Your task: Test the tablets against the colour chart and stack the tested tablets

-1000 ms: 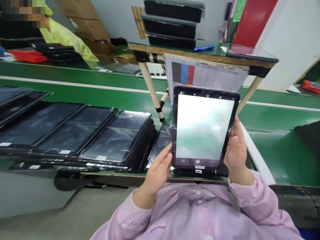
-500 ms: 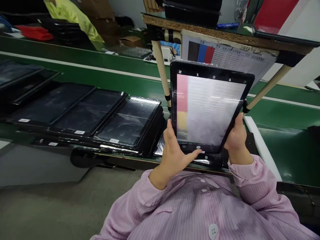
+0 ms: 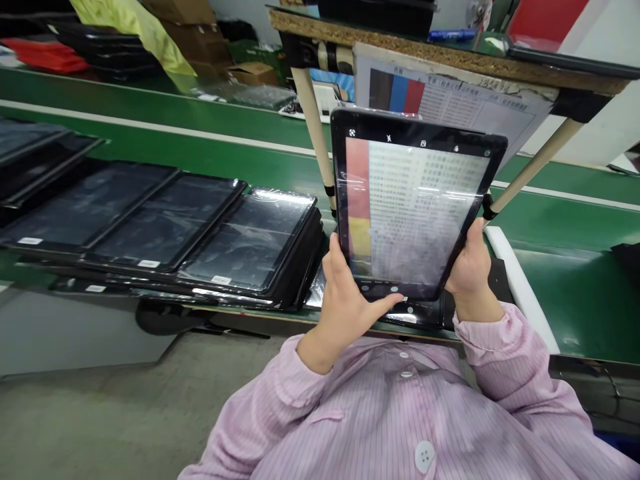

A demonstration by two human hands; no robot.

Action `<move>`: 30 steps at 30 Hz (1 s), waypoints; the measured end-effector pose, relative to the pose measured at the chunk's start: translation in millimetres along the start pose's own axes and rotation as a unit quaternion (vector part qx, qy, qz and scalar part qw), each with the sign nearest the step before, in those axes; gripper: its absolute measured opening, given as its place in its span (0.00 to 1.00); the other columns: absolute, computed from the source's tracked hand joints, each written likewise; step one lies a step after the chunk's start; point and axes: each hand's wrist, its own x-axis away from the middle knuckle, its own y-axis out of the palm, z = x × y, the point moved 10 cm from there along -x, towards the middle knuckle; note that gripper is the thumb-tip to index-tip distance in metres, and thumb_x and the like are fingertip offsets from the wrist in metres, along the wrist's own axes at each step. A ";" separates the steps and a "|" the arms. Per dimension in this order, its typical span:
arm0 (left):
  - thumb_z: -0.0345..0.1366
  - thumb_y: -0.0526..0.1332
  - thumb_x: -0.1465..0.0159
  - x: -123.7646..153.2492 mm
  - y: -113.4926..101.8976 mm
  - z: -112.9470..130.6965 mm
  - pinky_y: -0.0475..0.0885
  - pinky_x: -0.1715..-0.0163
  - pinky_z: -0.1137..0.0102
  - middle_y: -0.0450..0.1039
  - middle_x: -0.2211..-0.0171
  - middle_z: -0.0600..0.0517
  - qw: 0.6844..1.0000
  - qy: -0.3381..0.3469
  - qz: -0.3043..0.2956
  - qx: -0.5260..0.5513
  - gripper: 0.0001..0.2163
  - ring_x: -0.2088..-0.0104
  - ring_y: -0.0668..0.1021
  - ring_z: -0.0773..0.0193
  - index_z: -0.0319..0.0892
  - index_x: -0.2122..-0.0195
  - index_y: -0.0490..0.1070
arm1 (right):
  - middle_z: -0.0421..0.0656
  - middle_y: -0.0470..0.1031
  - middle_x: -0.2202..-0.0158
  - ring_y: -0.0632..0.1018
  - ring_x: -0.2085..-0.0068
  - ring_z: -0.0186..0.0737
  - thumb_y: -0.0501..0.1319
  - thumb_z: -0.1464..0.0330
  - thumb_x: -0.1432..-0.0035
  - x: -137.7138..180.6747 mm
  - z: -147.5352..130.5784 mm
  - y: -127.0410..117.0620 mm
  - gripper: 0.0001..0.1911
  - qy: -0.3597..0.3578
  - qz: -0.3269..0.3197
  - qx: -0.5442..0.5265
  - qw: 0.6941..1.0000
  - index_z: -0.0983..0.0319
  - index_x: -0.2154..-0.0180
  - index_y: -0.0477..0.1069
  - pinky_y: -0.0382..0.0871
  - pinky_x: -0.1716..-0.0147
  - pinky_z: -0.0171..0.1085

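A black tablet (image 3: pixel 415 207) is held up between my two hands, its lit screen showing a camera view of printed text with red and yellow blocks. My left hand (image 3: pixel 345 303) grips the lower left edge, the thumb lying over the bottom bezel. On the lower right edge, my right hand (image 3: pixel 471 267) is closed around the frame. Behind the tablet hangs a printed chart (image 3: pixel 450 107) with black, blue and red patches, partly hidden by it. Beneath, another dark tablet (image 3: pixel 425 315) lies on the bench, mostly covered.
Stacks of wrapped tablets (image 3: pixel 250 240) line the green bench (image 3: pixel 575 280) to my left. A wooden shelf (image 3: pixel 450 63) on pale posts stands ahead, with a blue marker (image 3: pixel 453 35) on it. A white foam strip (image 3: pixel 523 290) lies at right. Across the bench shows a yellow sleeve (image 3: pixel 135 30).
The text on the tablet's screen has become sharper, and its upper block looks redder. The tablet sits slightly further left and higher in view. Both hands keep their hold.
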 end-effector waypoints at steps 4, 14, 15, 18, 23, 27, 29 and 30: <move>0.65 0.78 0.53 0.8 -1.3 -2.5 0.60 0.30 0.37 0.58 0.32 0.29 1.000 -0.012 0.010 0.006 0.69 0.31 0.65 0.31 0.40 0.22 0.40 | 0.42 0.84 0.45 0.71 0.28 0.54 0.55 0.33 0.38 -1.0 -0.3 0.4 0.36 -0.002 0.002 0.017 1.000 0.53 0.51 0.80 0.75 0.33 0.58; 0.66 0.74 0.46 3.9 -3.3 9.6 0.61 0.32 0.37 0.56 0.32 0.31 0.995 0.067 0.033 -0.063 0.64 0.32 0.66 0.34 0.44 0.21 0.36 | 0.42 0.85 0.48 0.72 0.29 0.53 0.56 0.32 0.39 -3.7 -1.7 -0.8 0.35 -0.019 -0.002 0.006 1.000 0.52 0.53 0.82 0.73 0.31 0.57; 0.66 0.74 0.45 4.9 -2.9 10.7 0.61 0.32 0.38 0.56 0.32 0.31 0.994 0.076 0.033 -0.073 0.64 0.32 0.66 0.34 0.44 0.21 0.35 | 0.42 0.85 0.48 0.72 0.29 0.53 0.55 0.32 0.38 -3.1 -1.7 -1.2 0.36 -0.021 -0.001 0.007 1.000 0.52 0.53 0.82 0.73 0.31 0.56; 0.65 0.72 0.43 7.8 -1.2 12.9 0.61 0.32 0.38 0.54 0.30 0.30 0.991 0.093 0.028 -0.090 0.64 0.32 0.65 0.35 0.44 0.21 0.31 | 0.42 0.85 0.47 0.72 0.29 0.53 0.54 0.33 0.37 -0.1 -1.9 -1.6 0.35 -0.026 -0.001 0.007 1.000 0.52 0.52 0.82 0.73 0.32 0.56; 0.65 0.72 0.42 13.1 -2.2 19.9 0.59 0.30 0.39 0.50 0.27 0.29 0.989 0.106 0.027 -0.102 0.64 0.30 0.63 0.34 0.44 0.21 0.29 | 0.42 0.81 0.40 0.71 0.28 0.53 0.46 0.33 0.33 8.2 -10.4 -1.3 0.39 -0.048 -0.008 0.067 0.997 0.50 0.44 0.78 0.74 0.32 0.57; 0.66 0.70 0.41 18.9 -3.9 29.8 0.56 0.29 0.38 0.44 0.25 0.28 0.985 0.129 0.028 -0.108 0.63 0.27 0.59 0.33 0.44 0.21 0.27 | 0.42 0.79 0.38 0.68 0.26 0.54 0.44 0.33 0.34 15.0 -17.4 0.0 0.40 -0.056 -0.018 0.083 0.995 0.49 0.41 0.76 0.72 0.31 0.60; 0.65 0.71 0.41 21.0 -3.2 30.9 0.54 0.28 0.38 0.41 0.24 0.28 0.986 0.125 0.019 -0.107 0.64 0.25 0.55 0.32 0.44 0.21 0.27 | 0.42 0.79 0.38 0.66 0.25 0.55 0.44 0.32 0.34 17.7 -20.5 -0.5 0.41 -0.063 -0.019 0.081 0.995 0.49 0.42 0.76 0.71 0.31 0.61; 0.65 0.71 0.42 21.8 -3.2 31.0 0.53 0.27 0.38 0.40 0.23 0.28 0.987 0.120 0.016 -0.103 0.64 0.24 0.54 0.31 0.43 0.21 0.27 | 0.42 0.79 0.38 0.66 0.25 0.56 0.44 0.32 0.34 18.9 -21.8 -1.2 0.41 -0.066 -0.016 0.078 0.995 0.49 0.42 0.77 0.71 0.30 0.61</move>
